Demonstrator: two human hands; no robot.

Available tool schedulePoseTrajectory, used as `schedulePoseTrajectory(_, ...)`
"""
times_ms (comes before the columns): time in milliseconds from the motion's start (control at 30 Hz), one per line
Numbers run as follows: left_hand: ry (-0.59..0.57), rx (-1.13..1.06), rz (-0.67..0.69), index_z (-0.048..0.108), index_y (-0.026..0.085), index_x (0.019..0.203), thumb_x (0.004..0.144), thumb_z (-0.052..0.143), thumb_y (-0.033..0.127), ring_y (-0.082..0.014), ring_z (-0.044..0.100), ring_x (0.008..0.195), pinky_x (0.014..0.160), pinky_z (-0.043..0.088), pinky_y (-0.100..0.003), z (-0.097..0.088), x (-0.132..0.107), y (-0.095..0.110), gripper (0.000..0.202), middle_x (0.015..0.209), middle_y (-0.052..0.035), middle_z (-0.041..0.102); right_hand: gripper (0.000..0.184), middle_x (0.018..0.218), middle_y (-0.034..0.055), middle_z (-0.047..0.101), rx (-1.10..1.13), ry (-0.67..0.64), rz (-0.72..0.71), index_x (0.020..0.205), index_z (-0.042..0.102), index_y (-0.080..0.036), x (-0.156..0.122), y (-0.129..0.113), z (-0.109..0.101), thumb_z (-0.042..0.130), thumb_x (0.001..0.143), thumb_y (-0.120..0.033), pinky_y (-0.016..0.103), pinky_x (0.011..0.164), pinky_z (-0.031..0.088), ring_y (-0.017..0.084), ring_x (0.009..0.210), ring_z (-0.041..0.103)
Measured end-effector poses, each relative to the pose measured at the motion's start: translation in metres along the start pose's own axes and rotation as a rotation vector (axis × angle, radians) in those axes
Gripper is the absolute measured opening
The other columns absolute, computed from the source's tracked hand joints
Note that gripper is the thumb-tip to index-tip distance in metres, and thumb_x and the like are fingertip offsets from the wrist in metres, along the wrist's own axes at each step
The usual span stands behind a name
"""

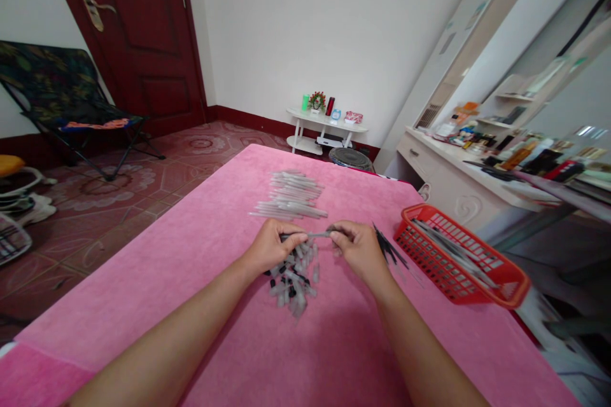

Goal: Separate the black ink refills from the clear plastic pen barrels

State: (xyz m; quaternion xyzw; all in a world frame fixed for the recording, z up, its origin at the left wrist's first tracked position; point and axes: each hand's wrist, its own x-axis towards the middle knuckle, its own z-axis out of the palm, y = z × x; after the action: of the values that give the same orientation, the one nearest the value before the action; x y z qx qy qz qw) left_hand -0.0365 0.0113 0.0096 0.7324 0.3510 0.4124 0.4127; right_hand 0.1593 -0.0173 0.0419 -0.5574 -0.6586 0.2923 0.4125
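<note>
My left hand [279, 243] and my right hand [356, 245] pinch the two ends of a thin grey pen [319, 234], held level just above the pink cloth. The left end is dark; fingers hide the tips. Below and beside my left hand lies a loose heap of small clear and black pen caps [296, 280]. Beyond my hands, translucent pale pen barrels [293, 194] lie stacked side by side. Close to my right wrist, several thin black sticks, like refills [389, 248], rest on the cloth; my hand partly covers them.
A red plastic basket [414, 243] with more long thin grey pieces stands at the right edge of the pink-covered table [191, 267]. Farther right is a dresser [449, 168] crowded with bottles. A folding chair [62, 102] and a low white stand [305, 121] are beyond the table.
</note>
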Motion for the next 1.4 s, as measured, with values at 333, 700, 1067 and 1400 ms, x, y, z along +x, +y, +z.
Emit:
schedulePoseTrajectory(333,0.092,0.514,0.456,0.072,0.02,0.095,0.084,0.056,0.033,-0.0124,0.056,0.055,0.053,0.036,-0.022,-0.003,-0.004,-0.007,0.023,0.067,-0.0043,0.067,0.019,0.042,-0.0041,0.048,0.261,-0.176,0.334,0.054,0.053,-0.015,0.0,-0.005,-0.005,0.061,0.061,-0.031,0.02,0.035,0.042,0.007,0.034,0.042)
schedulePoseTrajectory(700,0.093,0.533,0.494,0.071,0.019,0.097,0.084,0.055,0.032,-0.014,0.063,0.064,0.058,0.043,-0.022,-0.002,-0.005,-0.011,0.024,0.074,-0.0062,0.07,0.022,0.041,-0.007,0.04,0.348,-0.269,0.441,0.056,0.054,-0.014,-0.002,-0.012,-0.014,0.064,0.062,-0.032,0.02,0.035,0.042,0.004,0.034,0.032)
schedulePoseTrajectory(1067,0.164,-0.021,0.017,0.07,0.011,0.085,0.083,0.052,0.039,-0.0142,0.06,0.065,0.062,0.045,-0.023,-0.002,0.004,-0.01,0.033,0.07,-0.0039,0.067,0.021,0.043,-0.0065,0.041,0.18,-0.176,0.366,0.06,0.052,-0.017,0.004,-0.004,-0.029,0.058,0.07,-0.035,0.02,0.038,0.034,0.006,0.036,0.035)
schedulePoseTrajectory(1400,0.096,-0.259,-0.113,0.068,0.011,0.086,0.074,0.064,0.037,-0.0076,0.046,0.047,0.047,0.038,-0.019,0.012,0.003,-0.008,0.029,0.062,-0.0008,0.061,0.011,0.061,-0.0007,0.062,-0.246,-0.386,-0.005,0.072,0.068,-0.015,-0.004,-0.018,-0.019,0.057,0.071,-0.02,0.021,0.057,0.039,0.012,0.059,0.053)
